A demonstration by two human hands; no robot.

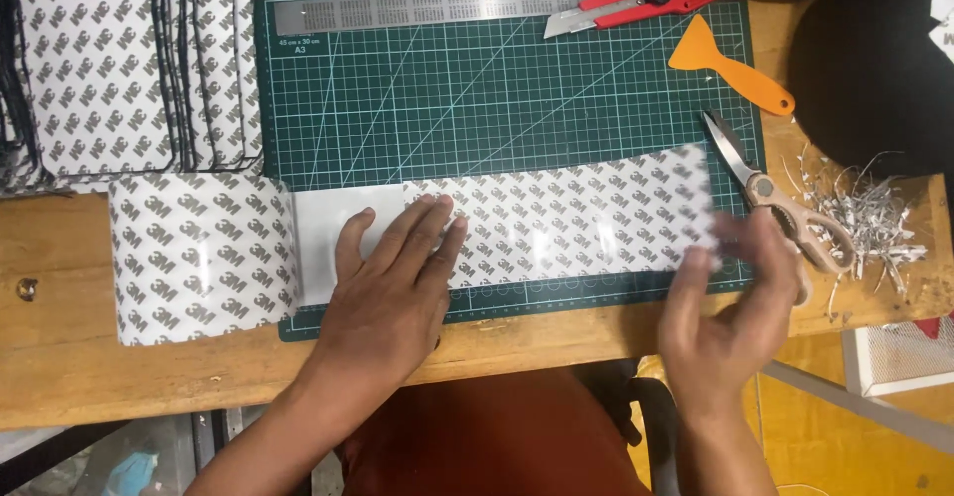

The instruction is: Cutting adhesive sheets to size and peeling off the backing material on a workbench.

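The left hand (393, 287) is pressing flat on the unrolled printed sheet (586, 218) mid-frame; the blurred right hand (730, 287) is gripping its end; the sheet is lying uncut, scissors (765, 188) untouched.

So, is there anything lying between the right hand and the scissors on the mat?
Nothing visible. The right hand, blurred, sits at the end of the patterned tape strip, and the scissors lie directly beside it on the cutting mat.
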